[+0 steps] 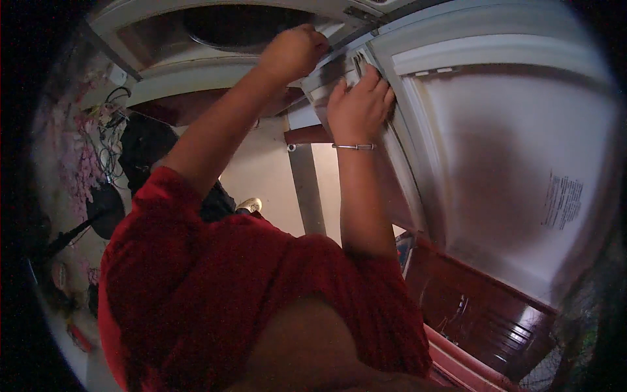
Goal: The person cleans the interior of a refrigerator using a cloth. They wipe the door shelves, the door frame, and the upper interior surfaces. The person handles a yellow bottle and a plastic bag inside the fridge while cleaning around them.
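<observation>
My left hand [295, 51], its fingers curled, is at the upper middle beside a pale frame [196, 60] around a dark oval opening or panel [240, 24]. What lies inside its fingers is hidden. Lower and to the right, my right hand [361, 100], a metal bangle [353, 146] on its wrist, lies against a narrow pale part [361, 61] with dark slots near a seam. Its thumb is apart from the fingers; whether it grips that part is unclear.
A large white panel [509, 161] with printed writing stands at the right, above a dark red cabinet [470, 299]. Tangled cables [110, 142] and a black object [105, 210] are at the left. A shoe [251, 204] shows on the pale floor [259, 166].
</observation>
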{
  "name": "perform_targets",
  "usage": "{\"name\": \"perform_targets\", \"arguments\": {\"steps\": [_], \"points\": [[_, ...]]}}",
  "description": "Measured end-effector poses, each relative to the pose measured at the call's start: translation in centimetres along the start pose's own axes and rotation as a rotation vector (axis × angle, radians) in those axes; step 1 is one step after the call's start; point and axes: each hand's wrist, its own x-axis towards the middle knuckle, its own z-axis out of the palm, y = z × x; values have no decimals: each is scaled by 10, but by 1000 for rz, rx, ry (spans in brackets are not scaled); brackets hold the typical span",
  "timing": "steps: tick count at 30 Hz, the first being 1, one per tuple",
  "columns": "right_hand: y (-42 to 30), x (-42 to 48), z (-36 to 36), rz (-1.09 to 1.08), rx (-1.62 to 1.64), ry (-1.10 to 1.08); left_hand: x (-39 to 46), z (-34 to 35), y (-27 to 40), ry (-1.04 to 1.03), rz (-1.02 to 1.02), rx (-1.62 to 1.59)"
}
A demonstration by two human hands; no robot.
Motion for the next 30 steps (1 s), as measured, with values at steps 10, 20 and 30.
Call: {"name": "perform_targets", "arguments": {"steps": [10,20,30], "points": [[-2,4,-32,33,-175,-187,1,-4,31,138,422,-214],[23,-21,-59,274,-147,-432,-2,-16,61,-65,343,23],[73,-61,-74,282,-147,-391,-10,-3,60,-50,308,34]]}}
